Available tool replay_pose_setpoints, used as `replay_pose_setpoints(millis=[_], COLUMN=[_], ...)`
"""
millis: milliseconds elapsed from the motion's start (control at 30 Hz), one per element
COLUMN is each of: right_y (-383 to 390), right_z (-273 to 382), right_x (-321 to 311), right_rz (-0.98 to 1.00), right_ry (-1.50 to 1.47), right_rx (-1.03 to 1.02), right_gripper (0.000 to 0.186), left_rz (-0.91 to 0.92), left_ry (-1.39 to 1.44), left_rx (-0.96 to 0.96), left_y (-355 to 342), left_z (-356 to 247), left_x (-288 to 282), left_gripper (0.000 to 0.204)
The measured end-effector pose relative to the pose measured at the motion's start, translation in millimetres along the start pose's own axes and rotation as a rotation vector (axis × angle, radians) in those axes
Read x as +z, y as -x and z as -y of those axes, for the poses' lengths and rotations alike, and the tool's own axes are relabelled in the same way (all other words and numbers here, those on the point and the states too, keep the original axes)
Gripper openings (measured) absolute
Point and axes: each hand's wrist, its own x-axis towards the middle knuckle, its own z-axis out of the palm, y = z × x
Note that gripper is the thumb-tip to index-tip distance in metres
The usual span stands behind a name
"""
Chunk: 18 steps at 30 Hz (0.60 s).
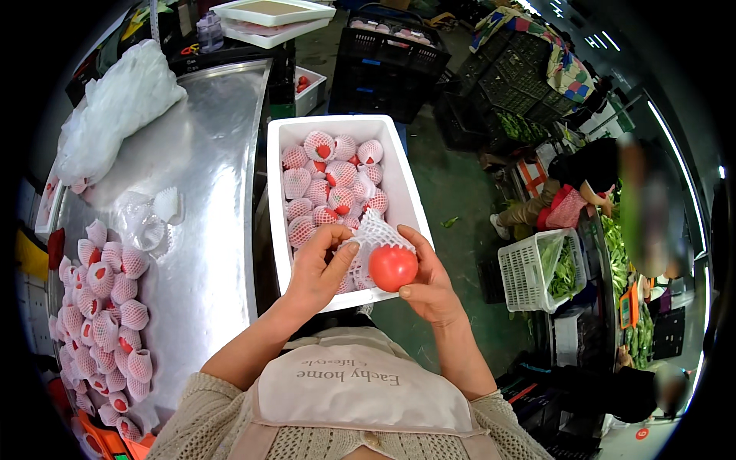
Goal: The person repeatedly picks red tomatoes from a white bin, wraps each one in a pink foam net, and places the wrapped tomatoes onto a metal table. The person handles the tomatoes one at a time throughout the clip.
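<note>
**A:** You have the red tomato [392, 267] between both hands, just over the near rim of the white foam box [405, 165]. Your right hand [431, 282] cups it from the side and underneath, thumb at its lower edge, so its grip is clamped on the fruit itself.

**B:** And my left?

**A:** Your left hand [318, 268] is pinched on the white foam net sleeve [373, 231], fingers closed on the mesh. The sleeve sits over the far half of the tomato; the near half is bare. I'd judge one hand steadies the fruit so the other can work the stretchy mesh along it.

**B:** Why hold it over the box?

**A:** Probably so a slip lands it among the other sleeved tomatoes [331, 180] there, not on the floor. The box stands just beside the steel worktop [207, 192] to your left.

**B:** What's on the worktop?

**A:** A heap of sleeved tomatoes [103, 307] along its left edge, a few loose empty sleeves [149, 218] nearer the middle, and a bunched white plastic bag [115, 107] at the far end. All are well apart from your hands.
</note>
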Motion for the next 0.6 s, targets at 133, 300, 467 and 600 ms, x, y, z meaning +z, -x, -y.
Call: replay_pose_setpoints(millis=[133, 300, 467, 600], right_y=[-4, -19, -17, -14], right_z=[-6, -32, -14, -29], right_x=[2, -13, -6, 16], right_rz=[-0.127, -0.381, -0.374, -0.137], right_ry=[0.309, 0.672, 0.804, 0.879], right_rx=[-0.111, -0.234, -0.354, -0.356], right_gripper=[0.088, 0.074, 0.073, 0.072], left_rz=[0.041, 0.219, 0.148, 0.231], left_ry=[-0.19, -0.353, 0.257, 0.702], left_rx=[0.104, 0.397, -0.277, -0.433], left_y=[10, 22, 11, 10], left_z=[-14, 8, 33, 12], left_x=[6, 39, 10, 12], left_gripper=[0.013, 0.021, 0.014, 0.037])
